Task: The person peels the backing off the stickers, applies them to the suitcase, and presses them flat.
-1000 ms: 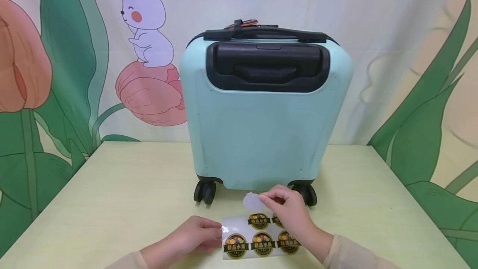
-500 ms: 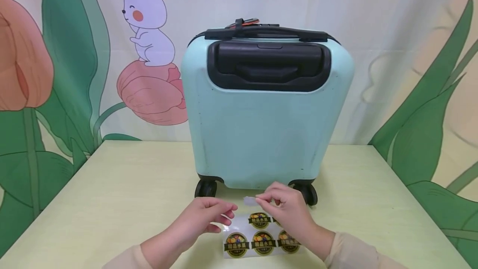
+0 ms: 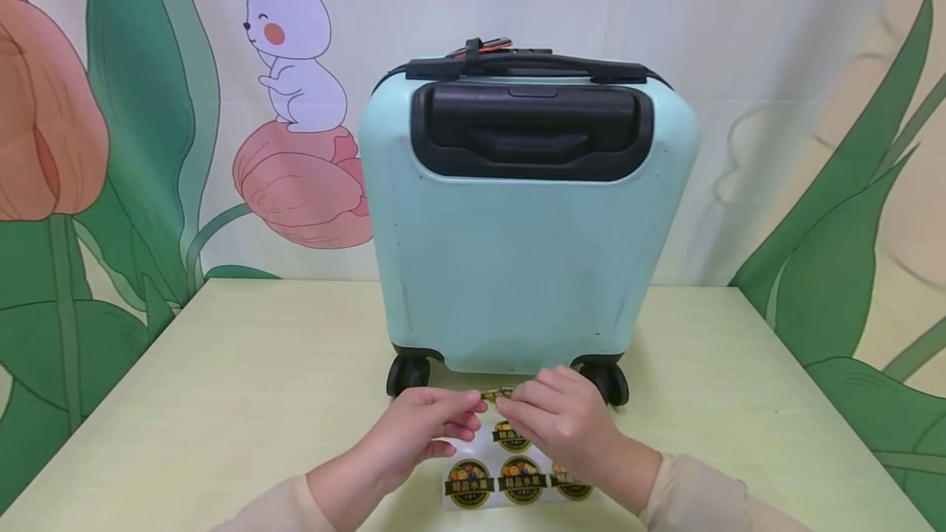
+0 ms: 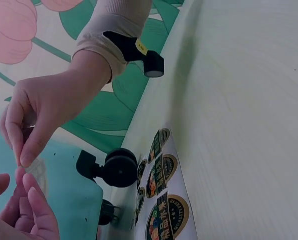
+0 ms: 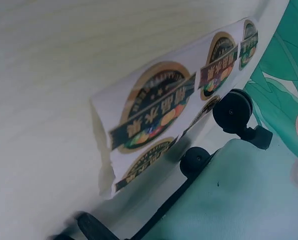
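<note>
a mint suitcase is standing upright, inside hidden; the right hand is pinching a tilted black-and-gold sticker near the sheet. the left hand is touching its edge; whether pinching, i cannot tell.

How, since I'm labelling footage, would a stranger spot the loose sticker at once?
Find the big mint suitcase. In front of its base, the loose sticker is between the left hand and the right hand. Unlike the stickers on the white sheet, it is held up, off the backing.
</note>
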Available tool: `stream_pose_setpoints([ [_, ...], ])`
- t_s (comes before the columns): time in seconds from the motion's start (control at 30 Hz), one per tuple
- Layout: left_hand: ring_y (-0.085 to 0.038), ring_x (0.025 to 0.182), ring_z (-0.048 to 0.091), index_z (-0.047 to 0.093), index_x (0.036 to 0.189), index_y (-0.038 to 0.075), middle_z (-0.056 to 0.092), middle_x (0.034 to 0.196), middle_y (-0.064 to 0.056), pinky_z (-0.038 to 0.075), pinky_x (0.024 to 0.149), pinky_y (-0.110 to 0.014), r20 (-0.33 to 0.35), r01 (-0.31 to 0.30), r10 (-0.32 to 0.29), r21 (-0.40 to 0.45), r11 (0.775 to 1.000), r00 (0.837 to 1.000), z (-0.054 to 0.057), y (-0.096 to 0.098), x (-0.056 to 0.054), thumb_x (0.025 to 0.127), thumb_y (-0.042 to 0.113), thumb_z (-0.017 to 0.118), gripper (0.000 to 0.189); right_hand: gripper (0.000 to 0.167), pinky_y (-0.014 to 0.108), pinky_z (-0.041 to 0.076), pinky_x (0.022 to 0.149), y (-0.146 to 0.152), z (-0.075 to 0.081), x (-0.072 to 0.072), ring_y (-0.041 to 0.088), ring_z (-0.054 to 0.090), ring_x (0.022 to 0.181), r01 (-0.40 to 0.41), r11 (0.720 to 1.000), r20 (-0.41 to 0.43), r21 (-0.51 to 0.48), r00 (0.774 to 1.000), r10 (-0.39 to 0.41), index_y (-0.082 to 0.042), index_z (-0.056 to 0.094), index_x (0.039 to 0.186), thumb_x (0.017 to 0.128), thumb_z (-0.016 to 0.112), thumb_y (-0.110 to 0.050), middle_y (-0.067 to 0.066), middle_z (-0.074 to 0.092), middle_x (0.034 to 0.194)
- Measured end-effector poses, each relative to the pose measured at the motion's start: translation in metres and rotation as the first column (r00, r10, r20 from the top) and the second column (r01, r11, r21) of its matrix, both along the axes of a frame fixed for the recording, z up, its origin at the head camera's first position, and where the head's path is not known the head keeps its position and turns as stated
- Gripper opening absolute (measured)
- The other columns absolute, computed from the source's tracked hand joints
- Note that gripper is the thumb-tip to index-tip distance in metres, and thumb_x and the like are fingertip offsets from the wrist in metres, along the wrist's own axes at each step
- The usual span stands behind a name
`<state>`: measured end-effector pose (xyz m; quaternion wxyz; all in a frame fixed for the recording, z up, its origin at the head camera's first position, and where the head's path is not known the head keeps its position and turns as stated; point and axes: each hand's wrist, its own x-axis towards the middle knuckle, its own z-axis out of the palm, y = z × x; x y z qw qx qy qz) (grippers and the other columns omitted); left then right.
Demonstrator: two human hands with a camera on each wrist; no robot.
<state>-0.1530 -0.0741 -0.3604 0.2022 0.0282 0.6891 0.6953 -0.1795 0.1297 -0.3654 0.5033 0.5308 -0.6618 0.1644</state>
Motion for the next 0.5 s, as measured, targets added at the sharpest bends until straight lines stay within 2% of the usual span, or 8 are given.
stream_pose_setpoints([
  [0.23,-0.007,0.065,0.06,0.069,0.09,0.001,0.063,0.07,0.003,0.045,0.056,-0.021,-0.03,-0.016,0.016,-0.013,1.0,0.999,-0.001,0.003,-0.002,0.086,0.025,0.065,0.025,0.03,0.018,0.03,0.053,-0.001,0.007,0.003,0.01,0.045,0.056,-0.014,0.998,-0.106,0.06,0.994,0.02,-0.008,0.072,0.074,0.095,0.051,-0.007,-0.004,0.062,0.068],
  [0.3,-0.008,0.066,0.06,0.068,0.091,0.0,0.063,0.071,0.003,0.046,0.057,-0.023,-0.069,-0.016,0.014,-0.027,1.0,0.998,-0.002,0.003,-0.003,0.086,0.023,0.065,0.025,0.028,0.018,0.031,0.054,-0.002,0.005,0.002,0.01,0.045,0.056,-0.013,0.997,-0.107,0.07,0.994,0.02,-0.009,0.072,0.075,0.094,0.052,-0.008,-0.004,0.061,0.07],
  [0.33,-0.009,0.067,0.06,0.068,0.091,-0.002,0.064,0.071,0.002,0.046,0.057,-0.024,-0.11,-0.02,0.015,-0.042,0.999,0.994,-0.003,0.002,-0.004,0.087,0.023,0.065,0.025,0.026,0.019,0.032,0.054,-0.001,0.003,0.002,0.01,0.047,0.057,-0.009,0.998,-0.092,0.068,0.996,0.015,-0.009,0.073,0.077,0.094,0.053,-0.009,-0.004,0.062,0.071],
  [0.4,-0.01,0.067,0.06,0.068,0.091,-0.002,0.064,0.072,-0.001,0.047,0.057,-0.025,-0.224,-0.041,0.021,-0.088,0.995,0.974,-0.004,0.001,-0.006,0.087,0.02,0.064,0.023,0.023,0.021,0.035,0.055,0.0,0.0,0.001,0.011,0.049,0.058,0.005,0.999,-0.028,0.035,1.0,-0.004,-0.009,0.073,0.081,0.094,0.056,-0.016,-0.004,0.062,0.074],
  [0.47,-0.012,0.068,0.06,0.068,0.089,-0.002,0.064,0.072,-0.005,0.048,0.057,-0.027,-0.342,-0.084,0.035,-0.13,0.988,0.939,-0.005,-0.002,-0.008,0.088,0.017,0.064,0.02,0.023,0.023,0.038,0.058,0.001,-0.003,0.001,0.012,0.052,0.062,0.035,0.999,0.109,-0.025,0.994,-0.032,-0.008,0.074,0.086,0.093,0.057,-0.023,-0.002,0.063,0.079],
  [0.5,-0.013,0.067,0.06,0.069,0.088,-0.001,0.064,0.072,-0.006,0.048,0.057,-0.027,-0.396,-0.111,0.043,-0.149,0.983,0.917,-0.004,-0.004,-0.009,0.087,0.016,0.064,0.018,0.024,0.025,0.04,0.06,0.002,-0.004,0.0,0.013,0.054,0.066,0.057,0.997,0.195,-0.06,0.98,-0.044,-0.007,0.073,0.089,0.092,0.059,-0.026,-0.001,0.063,0.082],
])
